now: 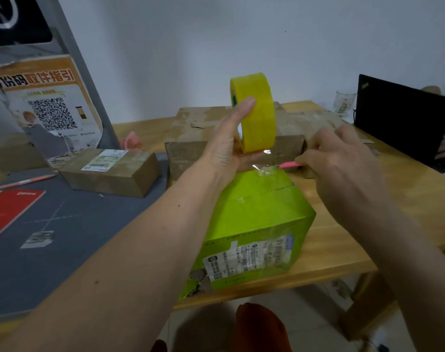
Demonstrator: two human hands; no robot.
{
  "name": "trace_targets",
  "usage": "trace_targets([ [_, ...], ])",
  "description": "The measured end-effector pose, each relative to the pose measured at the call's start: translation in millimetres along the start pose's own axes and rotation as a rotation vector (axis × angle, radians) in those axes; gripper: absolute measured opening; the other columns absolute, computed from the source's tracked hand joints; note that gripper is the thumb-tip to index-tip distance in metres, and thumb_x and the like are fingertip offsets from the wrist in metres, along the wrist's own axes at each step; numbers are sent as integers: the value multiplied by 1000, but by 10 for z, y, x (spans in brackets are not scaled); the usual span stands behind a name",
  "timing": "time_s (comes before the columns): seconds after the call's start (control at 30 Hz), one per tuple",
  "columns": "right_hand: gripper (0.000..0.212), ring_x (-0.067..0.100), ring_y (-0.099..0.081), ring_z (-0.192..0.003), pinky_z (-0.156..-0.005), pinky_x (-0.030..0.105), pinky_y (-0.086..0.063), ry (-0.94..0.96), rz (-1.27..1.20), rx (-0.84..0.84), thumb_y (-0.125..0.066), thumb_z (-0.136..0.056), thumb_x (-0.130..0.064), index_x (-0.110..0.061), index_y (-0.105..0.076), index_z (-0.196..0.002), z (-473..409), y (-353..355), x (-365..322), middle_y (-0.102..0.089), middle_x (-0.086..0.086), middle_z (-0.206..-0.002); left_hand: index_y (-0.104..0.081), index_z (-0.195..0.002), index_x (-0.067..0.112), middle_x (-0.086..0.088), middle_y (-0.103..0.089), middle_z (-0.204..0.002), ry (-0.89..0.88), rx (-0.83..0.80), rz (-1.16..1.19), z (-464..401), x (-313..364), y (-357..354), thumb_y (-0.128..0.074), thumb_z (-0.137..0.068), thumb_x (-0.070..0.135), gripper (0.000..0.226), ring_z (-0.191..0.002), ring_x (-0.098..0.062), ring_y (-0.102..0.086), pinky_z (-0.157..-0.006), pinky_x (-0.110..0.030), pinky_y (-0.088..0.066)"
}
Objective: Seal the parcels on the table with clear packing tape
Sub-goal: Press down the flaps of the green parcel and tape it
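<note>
L hand (226, 146) clamps yellowish clear tape roll (254, 113) upright over green cardboard parcel (254, 219), w/ film stuck to top; R hand (343, 158) pinches pink cutter (290, 164).

Tape roll (257, 115): glossy translucent yellow plastic film; the pulled strip (263, 165) is clear and shiny, wrinkled where it meets the box. Green parcel (257, 214): smooth cardboard with slight sheen, torn to raw brown board at near-left corner, glossy paper label (246, 257) on the near face. Far brown parcels (191, 138): matt, scuffed cardboard. Counter (343, 240): smooth light wood, left part under a matt grey mat (76, 224). Pink cutter (290, 164): plastic.
</note>
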State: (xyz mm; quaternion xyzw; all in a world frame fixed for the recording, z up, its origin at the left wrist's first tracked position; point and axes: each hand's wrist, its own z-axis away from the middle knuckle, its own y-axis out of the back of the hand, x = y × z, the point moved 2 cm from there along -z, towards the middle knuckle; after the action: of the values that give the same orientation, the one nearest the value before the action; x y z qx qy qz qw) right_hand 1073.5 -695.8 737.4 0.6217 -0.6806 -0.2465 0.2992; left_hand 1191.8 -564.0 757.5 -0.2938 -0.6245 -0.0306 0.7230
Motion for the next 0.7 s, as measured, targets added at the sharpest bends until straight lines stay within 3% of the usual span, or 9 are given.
trace_targets([
  [0.1, 14, 32, -45, -85, -61, 38, -41, -102, -123, 66, -62, -85, -1, -3, -72, -93, 36, -62, 100, -58, 13, -88, -61, -103, 24, -2, -70, -88, -7, 70, 129, -30, 38, 44, -69, -89, 37, 21, -90, -25, -66, -91, -55, -55],
  [0.17, 18, 32, -46, -88, -65, 32, -30, -273, -236, 69, -53, -90, -4, -6, -69, -99, 85, -192, 187, -58, 11, -91, -60, -118, 20, -6, -67, -95, 2, 109, 168, -29, 51, 71, -70, -88, 39, 37, -96, -28, -65, -92, -55, -55],
  [0.3, 19, 35, -53, -91, -66, 33, -29, -564, -240, -207, -55, -94, -7, -5, -70, -105, 301, -813, 334, -59, 17, -98, -57, -129, 17, -11, -66, -104, 14, 149, 176, 3, 62, 76, -71, -86, 42, 52, -100, -29, -65, -90, -52, -57],
  [0.43, 10, 30, -58, -85, -59, 29, -30, -590, -296, -476, -63, -90, -15, -7, -69, -87, 426, -1218, 318, -68, 18, -98, -58, -99, 28, -3, -66, -94, 3, 125, 181, -19, 35, 75, -70, -88, 38, 19, -99, -30, -65, -93, -55, -55],
  [0.5, 13, 26, -64, -88, -65, 27, -37, -639, -437, -349, -66, -90, -17, -8, -74, -96, 360, -1162, 306, -73, 13, -98, -55, -91, 31, 0, -64, -93, 5, 110, 189, -13, 35, 61, -69, -90, 37, 15, -100, -30, -64, -94, -56, -53],
  [0.57, 15, 21, -69, -84, -70, 29, -48, -629, -613, 21, -66, -91, -14, -6, -76, -98, 243, -801, 230, -74, 7, -90, -55, -91, 32, 0, -64, -93, 4, 103, 182, -23, 34, 49, -68, -90, 37, 14, -100, -29, -63, -95, -56, -53],
  [0.63, 19, 9, -68, -80, -73, 22, -53, -408, -716, 309, -62, -92, -18, -7, -76, -98, 132, -294, 18, -72, -3, -86, -56, -90, 31, 1, -63, -93, 4, 108, 178, -40, 28, 48, -68, -90, 38, 14, -97, -28, -64, -95, -55, -53],
  [0.67, 25, 7, -67, -86, -77, 17, -52, -271, -718, 282, -57, -93, -24, -9, -75, -102, 78, -86, -125, -72, -4, -91, -56, -91, 31, 1, -64, -92, 4, 111, 172, -45, 29, 46, -69, -90, 38, 14, -95, -27, -64, -94, -55, -54],
  [0.7, 35, 7, -66, -96, -85, 19, -50, -158, -695, 133, -51, -95, -33, -11, -72, -111, 31, 37, -267, -73, -2, -103, -56, -91, 31, 1, -64, -92, 5, 114, 166, -58, 27, 48, -69, -89, 39, 15, -95, -27, -64, -94, -55, -54],
])
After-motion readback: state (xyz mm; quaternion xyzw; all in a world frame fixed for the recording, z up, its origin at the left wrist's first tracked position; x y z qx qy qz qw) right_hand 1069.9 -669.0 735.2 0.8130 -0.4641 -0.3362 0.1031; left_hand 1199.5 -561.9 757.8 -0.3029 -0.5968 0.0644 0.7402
